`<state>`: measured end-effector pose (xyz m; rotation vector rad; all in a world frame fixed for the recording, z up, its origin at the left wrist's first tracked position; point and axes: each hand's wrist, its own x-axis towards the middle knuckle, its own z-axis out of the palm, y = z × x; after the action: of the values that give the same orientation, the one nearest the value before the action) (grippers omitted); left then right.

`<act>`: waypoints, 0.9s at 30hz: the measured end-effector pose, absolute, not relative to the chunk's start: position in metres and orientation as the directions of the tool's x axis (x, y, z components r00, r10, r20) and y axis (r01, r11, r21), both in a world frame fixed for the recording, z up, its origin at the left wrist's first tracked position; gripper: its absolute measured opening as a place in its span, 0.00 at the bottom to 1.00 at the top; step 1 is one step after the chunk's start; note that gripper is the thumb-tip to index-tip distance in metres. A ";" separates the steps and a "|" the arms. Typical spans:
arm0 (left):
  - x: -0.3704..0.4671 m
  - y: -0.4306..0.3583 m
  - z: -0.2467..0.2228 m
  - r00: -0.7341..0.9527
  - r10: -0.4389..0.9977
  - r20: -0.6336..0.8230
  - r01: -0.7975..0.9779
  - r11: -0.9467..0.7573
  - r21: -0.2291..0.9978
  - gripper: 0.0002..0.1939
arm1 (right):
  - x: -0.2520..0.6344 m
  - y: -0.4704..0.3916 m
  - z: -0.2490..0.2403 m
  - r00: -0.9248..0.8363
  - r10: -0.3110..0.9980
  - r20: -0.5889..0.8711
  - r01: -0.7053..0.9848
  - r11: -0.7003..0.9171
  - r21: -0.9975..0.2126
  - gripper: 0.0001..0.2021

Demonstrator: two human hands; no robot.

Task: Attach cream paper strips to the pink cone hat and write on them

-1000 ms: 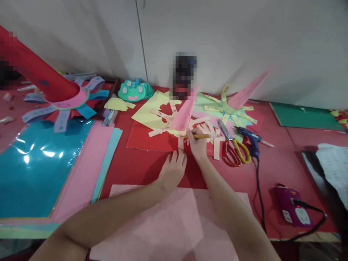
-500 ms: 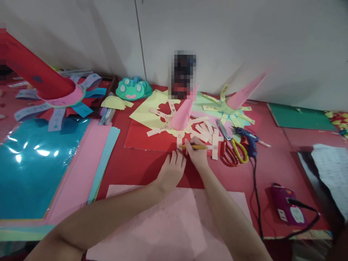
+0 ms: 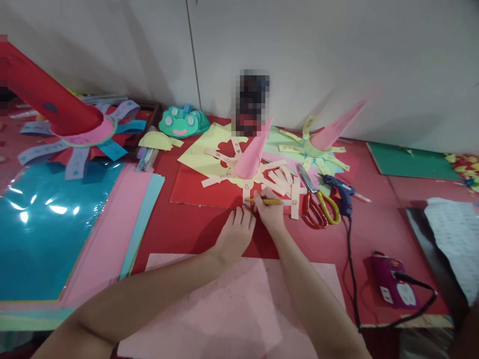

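Note:
A yellow pencil (image 3: 272,202) lies in the closed fingers of my right hand (image 3: 270,212), its tip on a pale paper strip (image 3: 246,192). Beside it my left hand (image 3: 236,229) rests with fingers stretched forward, fingertips at the red sheet's near edge and close to the strip's end. The strip runs out from a scalloped yellow base, under a pink paper cone (image 3: 250,162). Other strips around the base bear pencilled letters. A pile of loose pale strips (image 3: 280,180) lies just right of the cone.
Scissors (image 3: 317,199) and a blue glue gun (image 3: 340,192) lie to the right, its cord running to a purple power box (image 3: 394,284). A second cone (image 3: 337,127) stands behind. Left are a red paper tube (image 3: 56,94), green frog cutouts (image 3: 183,122) and a blue glossy folder (image 3: 48,234).
The pencil and my right hand have shifted very slightly left along the strip. My left hand stays in place, and the other things have not visibly moved.

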<state>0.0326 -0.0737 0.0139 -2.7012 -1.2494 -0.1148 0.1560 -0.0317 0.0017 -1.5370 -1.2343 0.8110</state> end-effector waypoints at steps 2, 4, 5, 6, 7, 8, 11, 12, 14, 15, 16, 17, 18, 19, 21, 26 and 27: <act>0.033 -0.074 0.014 0.642 0.756 0.126 0.767 -0.636 -0.089 0.19 | 0.156 -0.032 0.002 0.279 0.957 0.081 0.325 -0.015 -0.946 0.17; 0.033 -0.074 0.013 0.637 0.762 0.112 0.770 -0.635 -0.062 0.20 | 0.156 -0.032 0.001 0.282 0.955 0.089 0.330 -0.010 -0.944 0.17; 0.033 -0.074 0.013 0.637 0.763 0.109 0.770 -0.635 -0.055 0.20 | 0.156 -0.032 0.001 0.281 0.955 0.091 0.335 -0.008 -0.942 0.17; 0.033 -0.074 0.013 0.637 0.763 0.109 0.770 -0.635 -0.054 0.20 | 0.156 -0.032 0.001 0.279 0.956 0.094 0.341 -0.007 -0.940 0.17; 0.033 -0.074 0.013 0.636 0.763 0.114 0.771 -0.634 -0.055 0.19 | 0.157 -0.031 0.000 0.276 0.957 0.093 0.347 -0.009 -0.938 0.17; 0.033 -0.073 0.013 0.636 0.762 0.120 0.771 -0.634 -0.060 0.19 | 0.157 -0.031 0.000 0.275 0.957 0.091 0.351 -0.011 -0.936 0.16; 0.033 -0.073 0.013 0.643 0.753 0.138 0.765 -0.636 -0.096 0.18 | 0.157 -0.030 -0.002 0.281 0.956 0.080 0.348 -0.024 -0.937 0.16; 0.032 -0.073 0.013 0.649 0.748 0.143 0.761 -0.639 -0.113 0.18 | 0.157 -0.030 -0.003 0.289 0.954 0.081 0.345 -0.025 -0.938 0.16; 0.032 -0.073 0.013 0.657 0.739 0.149 0.754 -0.641 -0.143 0.19 | 0.157 -0.030 -0.003 0.314 0.945 0.094 0.333 -0.017 -0.943 0.17; 0.032 -0.074 0.013 0.661 0.735 0.151 0.750 -0.643 -0.155 0.19 | 0.157 -0.031 -0.003 0.338 0.936 0.103 0.318 -0.010 -0.948 0.17; 0.032 -0.074 0.013 0.665 0.732 0.150 0.746 -0.645 -0.164 0.19 | 0.159 -0.031 -0.002 0.375 0.920 0.114 0.298 -0.003 -0.955 0.16; 0.032 -0.074 0.014 0.666 0.731 0.147 0.745 -0.644 -0.173 0.19 | 0.160 -0.032 -0.001 0.421 0.899 0.124 0.278 0.002 -0.961 0.16; 0.032 -0.074 0.014 0.667 0.731 0.142 0.744 -0.644 -0.180 0.19 | 0.163 -0.032 0.000 0.468 0.873 0.135 0.265 0.007 -0.964 0.15; 0.032 -0.074 0.014 0.668 0.732 0.136 0.743 -0.643 -0.185 0.20 | 0.166 -0.032 0.002 0.513 0.845 0.148 0.261 0.011 -0.965 0.15; 0.031 -0.074 0.015 0.669 0.733 0.124 0.741 -0.644 -0.188 0.20 | 0.174 -0.032 0.005 0.579 0.794 0.184 0.279 0.019 -0.960 0.15; 0.032 -0.074 0.016 0.674 0.730 0.113 0.736 -0.651 -0.187 0.20 | 0.196 -0.027 0.006 0.675 0.673 0.302 0.385 0.028 -0.923 0.15; 0.031 -0.073 0.016 0.675 0.728 0.116 0.735 -0.652 -0.187 0.20 | 0.200 -0.026 0.004 0.670 0.663 0.334 0.419 0.033 -0.907 0.14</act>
<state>0.0314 -0.0735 0.0161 -2.6714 -1.1836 -0.0446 0.2004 -0.0258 0.0039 -1.5935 -0.9115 0.2347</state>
